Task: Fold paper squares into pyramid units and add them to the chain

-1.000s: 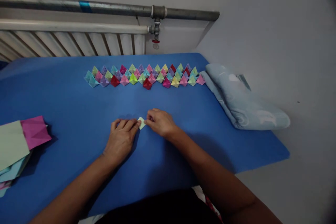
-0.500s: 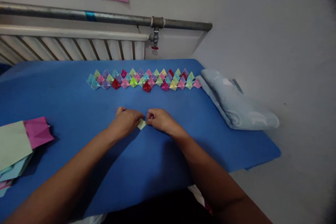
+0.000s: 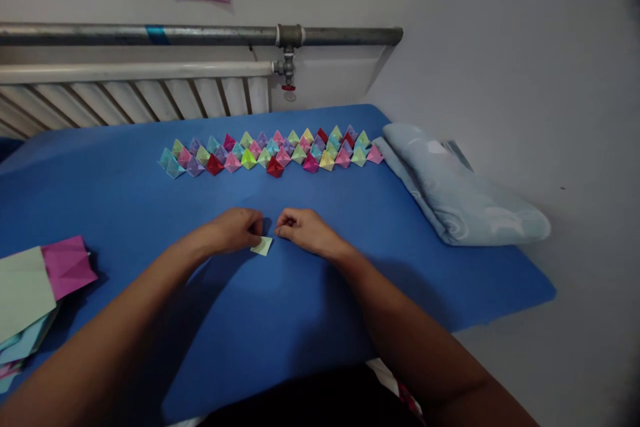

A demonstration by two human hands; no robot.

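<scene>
Blue surface (image 3: 260, 320) near a radiator (image 3: 210, 97) carries a small green paper (image 3: 262, 247), its upper edge pinched in the left hand (image 3: 239, 227), probably for control. Just beside, the right hand (image 3: 306, 228) curls, fingertips together (apart from the paper). Folded papers (image 3: 273, 147) stand beyond, likely for working room.

The small piece of paper (image 3: 264, 247) is of a pale, yellowish green colour. It is situated slightly left of the frame's centre, and also somewhat below it. It looks flat and lies at a slant: one corner points to the upper right, another one towards the bottom of the frame. The edges which are visible look straight. Its upper left part is covered, therefore the whole outline cannot be seen.
</scene>
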